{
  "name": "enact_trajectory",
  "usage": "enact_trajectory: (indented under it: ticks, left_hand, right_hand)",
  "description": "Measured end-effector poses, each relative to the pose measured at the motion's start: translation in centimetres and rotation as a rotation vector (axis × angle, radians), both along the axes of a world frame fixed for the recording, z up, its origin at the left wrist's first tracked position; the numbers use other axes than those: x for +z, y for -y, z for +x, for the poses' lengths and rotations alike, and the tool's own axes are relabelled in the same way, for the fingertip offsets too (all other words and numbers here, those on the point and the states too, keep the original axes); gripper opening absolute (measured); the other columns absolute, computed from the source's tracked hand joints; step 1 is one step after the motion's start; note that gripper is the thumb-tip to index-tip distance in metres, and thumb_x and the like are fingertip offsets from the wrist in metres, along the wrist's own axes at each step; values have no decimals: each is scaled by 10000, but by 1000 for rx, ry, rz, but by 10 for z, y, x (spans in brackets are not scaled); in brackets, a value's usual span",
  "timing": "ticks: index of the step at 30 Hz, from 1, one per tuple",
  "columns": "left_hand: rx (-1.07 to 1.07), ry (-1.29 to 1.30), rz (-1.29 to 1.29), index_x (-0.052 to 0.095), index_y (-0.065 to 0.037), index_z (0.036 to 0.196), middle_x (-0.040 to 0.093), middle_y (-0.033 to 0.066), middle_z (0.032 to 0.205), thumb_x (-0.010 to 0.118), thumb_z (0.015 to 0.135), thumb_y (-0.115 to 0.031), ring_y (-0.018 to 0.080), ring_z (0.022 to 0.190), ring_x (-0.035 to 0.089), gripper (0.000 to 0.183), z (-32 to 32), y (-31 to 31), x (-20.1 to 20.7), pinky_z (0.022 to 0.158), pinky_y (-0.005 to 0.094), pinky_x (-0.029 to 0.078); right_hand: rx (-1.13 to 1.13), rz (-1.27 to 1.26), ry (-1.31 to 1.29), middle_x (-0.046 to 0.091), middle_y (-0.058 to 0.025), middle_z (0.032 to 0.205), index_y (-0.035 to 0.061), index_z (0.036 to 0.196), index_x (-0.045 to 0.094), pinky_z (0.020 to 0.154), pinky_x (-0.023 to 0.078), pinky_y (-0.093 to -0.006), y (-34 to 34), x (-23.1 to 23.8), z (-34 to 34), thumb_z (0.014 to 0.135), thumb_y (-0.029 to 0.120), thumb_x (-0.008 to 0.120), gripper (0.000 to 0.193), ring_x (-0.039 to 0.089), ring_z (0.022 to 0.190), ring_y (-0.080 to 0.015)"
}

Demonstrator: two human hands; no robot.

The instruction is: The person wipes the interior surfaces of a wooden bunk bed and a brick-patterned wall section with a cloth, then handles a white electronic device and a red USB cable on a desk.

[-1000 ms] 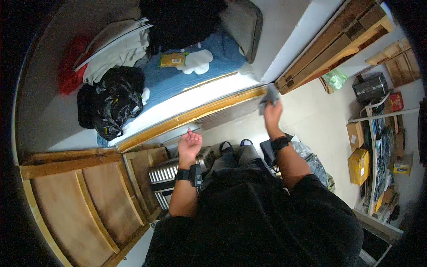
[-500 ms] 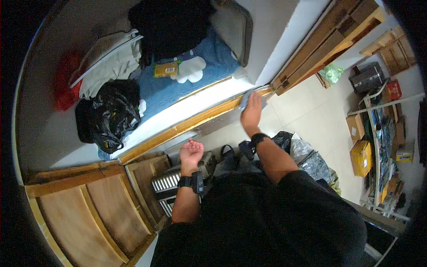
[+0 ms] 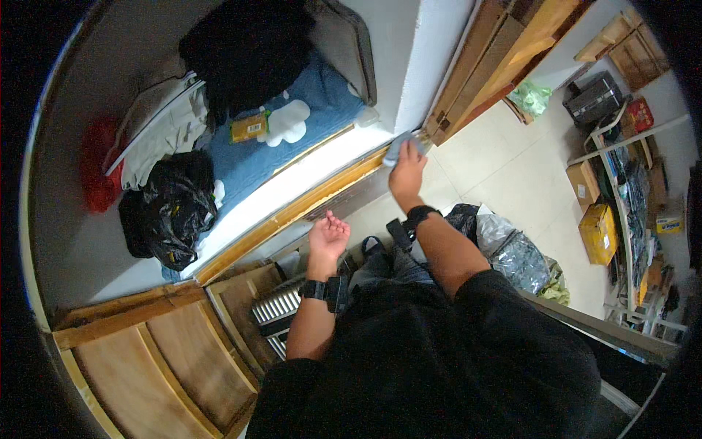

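Observation:
My right hand (image 3: 407, 180) is closed on a grey-blue cloth (image 3: 397, 149). The cloth rests against the far right end of a yellowish wooden rail (image 3: 319, 192), close to the white wall corner. Palm up, my left hand (image 3: 329, 238) hovers nearer to me beside the rail, its fingers loosely curled and holding nothing. Behind the rail runs a white ledge (image 3: 252, 200), then a blue cover with white cloud shapes (image 3: 258, 159). A yellow packet (image 3: 249, 127) lies on the cover.
A black plastic bag (image 3: 175, 208) and pale fabric (image 3: 175, 110) lie left on the platform. Wooden doors stand open, one left (image 3: 172, 344) and one right (image 3: 482, 80). Plastic bags (image 3: 519, 260) sit on the floor by my legs. At the right is a shelf with a yellow box (image 3: 598, 235) beside it.
My view has shifted, moving the platform things leftward in the picture. My right hand stays on the cloth, now bunched at the rail's end. My left hand remains raised, its fingers slightly curled.

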State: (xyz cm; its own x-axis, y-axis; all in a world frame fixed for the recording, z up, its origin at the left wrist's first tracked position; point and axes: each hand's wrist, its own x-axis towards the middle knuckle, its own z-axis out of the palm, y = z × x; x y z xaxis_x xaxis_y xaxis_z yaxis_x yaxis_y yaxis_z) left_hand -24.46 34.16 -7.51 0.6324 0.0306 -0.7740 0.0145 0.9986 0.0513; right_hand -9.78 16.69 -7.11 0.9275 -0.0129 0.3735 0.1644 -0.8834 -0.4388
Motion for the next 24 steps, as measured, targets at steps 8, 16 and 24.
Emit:
enact_trajectory:
  ticks: [8,16,24]
  left_hand:
    - [-401,-148,150,486,-49,1056,422,166,1128,490,806,-142,288,985,455,267,40,40,20,886,406,411]
    - [-464,-37,70,411,-38,1145,374,179,1217,467,816,-124,325,1104,433,345,68,71,36,953,444,391]
    - [-265,-85,22,534,-26,932,530,79,868,492,790,-67,236,852,521,154,45,33,26,805,384,457]
  right_hand:
    - [306,879,-812,610,-176,1070,-19,1110,568,801,444,-355,21,5,-24,818,79,528,310,578,900,-281]
    - [29,720,-251,552,-259,932,-13,1051,570,805,437,-443,61,26,17,763,25,552,292,534,922,-434]
    - [7,270,-192,527,-251,1014,-54,1116,509,796,461,-449,25,3,19,709,-6,565,414,531,910,-427]
